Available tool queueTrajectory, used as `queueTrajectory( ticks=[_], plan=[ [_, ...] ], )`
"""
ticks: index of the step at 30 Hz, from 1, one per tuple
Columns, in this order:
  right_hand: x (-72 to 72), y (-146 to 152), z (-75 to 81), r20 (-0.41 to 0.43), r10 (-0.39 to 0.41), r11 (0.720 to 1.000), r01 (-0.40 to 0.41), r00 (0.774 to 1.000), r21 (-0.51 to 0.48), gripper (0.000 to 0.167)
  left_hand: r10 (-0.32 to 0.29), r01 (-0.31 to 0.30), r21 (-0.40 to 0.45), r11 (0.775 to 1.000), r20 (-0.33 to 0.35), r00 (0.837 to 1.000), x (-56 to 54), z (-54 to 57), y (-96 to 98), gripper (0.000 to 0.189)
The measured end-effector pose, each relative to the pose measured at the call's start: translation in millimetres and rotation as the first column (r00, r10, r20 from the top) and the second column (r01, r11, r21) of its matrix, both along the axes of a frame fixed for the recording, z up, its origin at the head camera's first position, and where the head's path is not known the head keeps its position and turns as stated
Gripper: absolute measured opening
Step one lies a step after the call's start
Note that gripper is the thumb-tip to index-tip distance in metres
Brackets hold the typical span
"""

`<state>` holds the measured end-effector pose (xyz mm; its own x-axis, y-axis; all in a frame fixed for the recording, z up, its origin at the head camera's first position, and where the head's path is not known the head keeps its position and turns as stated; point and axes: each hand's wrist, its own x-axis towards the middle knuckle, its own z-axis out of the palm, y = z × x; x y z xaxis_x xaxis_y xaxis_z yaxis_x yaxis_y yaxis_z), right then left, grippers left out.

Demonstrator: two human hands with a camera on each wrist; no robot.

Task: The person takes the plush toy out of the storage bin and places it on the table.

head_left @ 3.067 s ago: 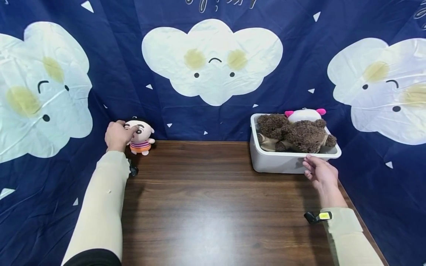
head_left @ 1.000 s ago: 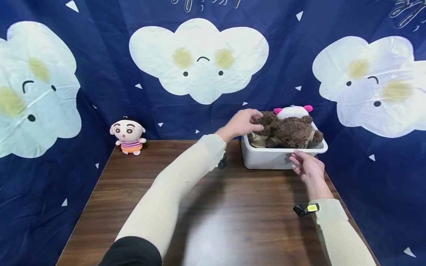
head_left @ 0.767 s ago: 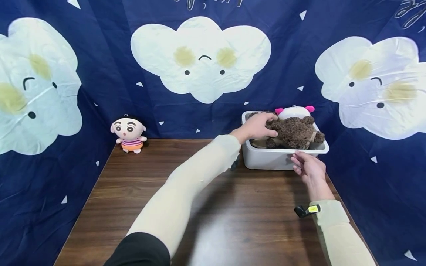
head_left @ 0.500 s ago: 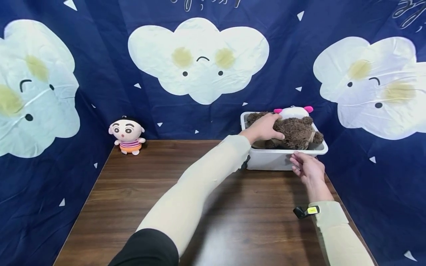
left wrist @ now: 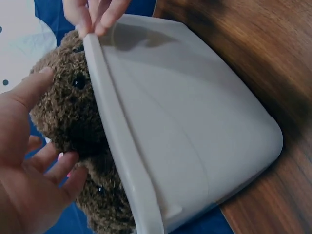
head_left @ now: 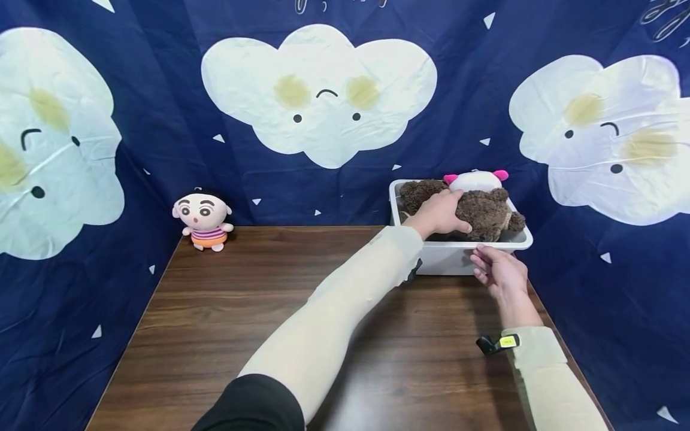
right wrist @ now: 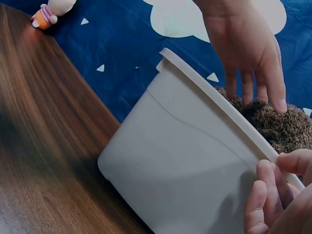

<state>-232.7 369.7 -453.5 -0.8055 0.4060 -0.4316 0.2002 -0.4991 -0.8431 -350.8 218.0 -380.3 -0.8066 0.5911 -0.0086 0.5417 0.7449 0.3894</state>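
Note:
A light grey plastic bin (head_left: 450,262) stands at the back right of the table, with plush toys inside. My left hand (head_left: 439,212) reaches over its front rim, spread across the brown curly teddy bear (head_left: 482,212). In the left wrist view the thumb (left wrist: 36,87) lies against the bear's head, the other fingers bent loosely lower down. More brown plush (head_left: 419,194) sits left of that hand, and a white plush with pink ears (head_left: 475,181) sits behind. My right hand (head_left: 504,274) pinches the bin's front rim between thumb and fingers.
A boy doll (head_left: 203,220) in a striped shirt and orange shorts stands at the back left corner. Blue cloth (head_left: 350,191) with white clouds hangs round the wooden table (head_left: 259,281) on its back and sides.
My left hand has left the doll at the back left and moved right into the bin, sliding further right over the bear. The right hand has stayed at the rim.

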Motion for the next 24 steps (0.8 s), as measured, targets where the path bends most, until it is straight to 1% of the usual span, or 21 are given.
queueTrajectory(
  ticks=[4,6,9,11,14,16,18,20,22,24],
  plan=[
    [0.2,0.3,-0.9,-0.005,-0.006,1.0,0.006,1.0,-0.004,0.011,0.058,-0.06,-0.061,0.996,-0.032,0.998,10.2,-3.0,6.0,0.093],
    [0.0,0.1,-1.2,-0.003,-0.013,1.0,0.013,1.0,-0.003,0.01,0.077,-0.082,-0.086,0.993,-0.061,0.995,14.0,-5.2,8.9,0.089],
    [0.3,0.5,-0.5,-0.001,-0.022,1.0,0.022,1.0,0.001,0.011,0.098,-0.11,-0.118,0.987,-0.103,0.99,18.4,-6.6,13.5,0.085],
    [-0.1,0.4,1.4,-0.003,-0.012,1.0,0.012,1.0,0.0,0.013,0.116,-0.133,-0.135,0.982,-0.129,0.985,20.0,-5.9,15.3,0.084],
    [1.5,2.5,3.3,-0.008,-0.01,1.0,0.01,1.0,0.005,0.016,0.124,-0.141,-0.121,0.983,-0.136,0.983,22.6,-4.0,19.5,0.082],
    [3.3,4.3,3.5,-0.008,-0.013,1.0,0.013,1.0,0.009,0.017,0.133,-0.144,-0.088,0.986,-0.125,0.983,24.0,-4.8,22.9,0.081],
    [5.2,5.1,3.1,-0.004,-0.014,1.0,0.014,1.0,0.012,0.017,0.147,-0.153,-0.054,0.987,-0.106,0.984,25.3,-7.5,25.2,0.082],
    [6.4,4.5,2.5,0.003,-0.003,1.0,0.003,1.0,0.01,0.016,0.166,-0.171,-0.044,0.984,-0.097,0.981,26.1,-11.7,26.1,0.084],
    [6.6,2.5,2.0,0.007,0.013,1.0,-0.013,1.0,0.009,0.016,0.18,-0.187,-0.053,0.981,-0.105,0.978,25.7,-16.1,25.3,0.086],
    [5.6,0.1,1.6,0.006,0.026,1.0,-0.026,1.0,0.014,0.017,0.184,-0.192,-0.06,0.979,-0.123,0.975,24.5,-18.8,23.5,0.083]
  ],
)
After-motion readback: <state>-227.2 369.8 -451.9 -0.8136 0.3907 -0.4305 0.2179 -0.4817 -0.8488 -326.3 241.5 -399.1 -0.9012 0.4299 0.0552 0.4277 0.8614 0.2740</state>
